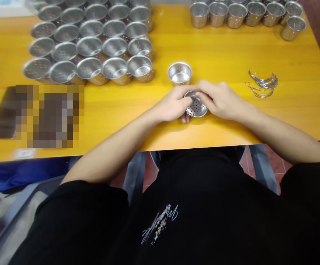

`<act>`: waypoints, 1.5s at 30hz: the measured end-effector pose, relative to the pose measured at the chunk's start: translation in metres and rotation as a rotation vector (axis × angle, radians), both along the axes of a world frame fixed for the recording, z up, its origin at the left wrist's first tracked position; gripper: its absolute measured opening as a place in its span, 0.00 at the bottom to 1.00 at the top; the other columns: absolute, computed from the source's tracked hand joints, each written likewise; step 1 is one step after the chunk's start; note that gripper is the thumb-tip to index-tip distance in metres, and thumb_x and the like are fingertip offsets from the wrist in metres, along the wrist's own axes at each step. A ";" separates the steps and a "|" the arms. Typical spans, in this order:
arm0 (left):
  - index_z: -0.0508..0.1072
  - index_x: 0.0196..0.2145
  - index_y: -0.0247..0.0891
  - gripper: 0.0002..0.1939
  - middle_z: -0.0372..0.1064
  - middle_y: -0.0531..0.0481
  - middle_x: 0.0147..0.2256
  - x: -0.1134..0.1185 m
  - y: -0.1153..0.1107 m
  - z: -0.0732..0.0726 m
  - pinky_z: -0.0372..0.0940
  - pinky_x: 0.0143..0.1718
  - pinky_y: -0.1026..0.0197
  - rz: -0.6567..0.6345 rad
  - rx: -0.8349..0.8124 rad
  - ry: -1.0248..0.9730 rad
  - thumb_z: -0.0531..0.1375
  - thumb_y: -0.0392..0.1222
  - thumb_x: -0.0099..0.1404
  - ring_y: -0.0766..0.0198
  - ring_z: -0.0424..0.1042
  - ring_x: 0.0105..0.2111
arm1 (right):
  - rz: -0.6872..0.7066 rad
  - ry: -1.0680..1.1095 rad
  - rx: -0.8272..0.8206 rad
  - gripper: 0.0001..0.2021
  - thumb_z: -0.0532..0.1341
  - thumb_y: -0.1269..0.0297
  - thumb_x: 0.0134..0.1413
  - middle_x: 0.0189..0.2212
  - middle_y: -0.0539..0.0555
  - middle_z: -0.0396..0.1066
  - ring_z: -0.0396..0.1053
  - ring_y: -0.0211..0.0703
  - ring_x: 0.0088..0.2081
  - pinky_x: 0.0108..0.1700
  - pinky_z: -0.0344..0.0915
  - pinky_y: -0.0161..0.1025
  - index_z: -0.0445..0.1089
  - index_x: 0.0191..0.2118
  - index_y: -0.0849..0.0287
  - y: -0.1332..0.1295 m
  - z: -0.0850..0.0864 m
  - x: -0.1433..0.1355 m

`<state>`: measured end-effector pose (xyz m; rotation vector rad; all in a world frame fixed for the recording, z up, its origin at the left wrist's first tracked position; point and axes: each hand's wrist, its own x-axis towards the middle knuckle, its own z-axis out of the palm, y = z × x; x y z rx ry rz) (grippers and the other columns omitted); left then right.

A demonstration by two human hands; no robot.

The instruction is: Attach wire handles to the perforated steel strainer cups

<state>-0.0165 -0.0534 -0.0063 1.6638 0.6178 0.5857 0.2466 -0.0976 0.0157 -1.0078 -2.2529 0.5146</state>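
So there's a yellow table filling most of the view, and taking the held cup as the centre of the clock, a big block of metal cups sits around 10 o'clock, rows deep, mouths up. A smaller bunch of the same sort, the far cups, stands up at 1 o'clock. Over at 9 there's a dark flat item next to a pixelated patch.

Left hand and right hand are both closed around the held cup, near the table's close edge. Its mouth faces up at the camera, showing the holey bottom, so the long axis runs roughly along the line of sight. Can't tell the exact tilt.

The cup lies between the two hands: left thumb over the rim at 10, other left fingertips poking out below at 7 to 8, right thumb on the rim around 12 to 1. The remaining right fingers are mostly hidden.

One lone cup is near, at 11. Smallest stuff: thin curved wires, piled loosely between 2 and 3.
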 end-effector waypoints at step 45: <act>0.84 0.72 0.50 0.70 0.80 0.31 0.69 -0.011 0.027 -0.007 0.70 0.86 0.21 0.097 0.633 -0.047 0.83 0.99 0.45 0.25 0.79 0.73 | 0.298 0.629 -0.601 0.39 0.82 0.25 0.73 0.25 0.48 0.71 0.70 0.37 0.26 0.32 0.74 0.37 0.72 0.31 0.54 0.015 0.007 0.014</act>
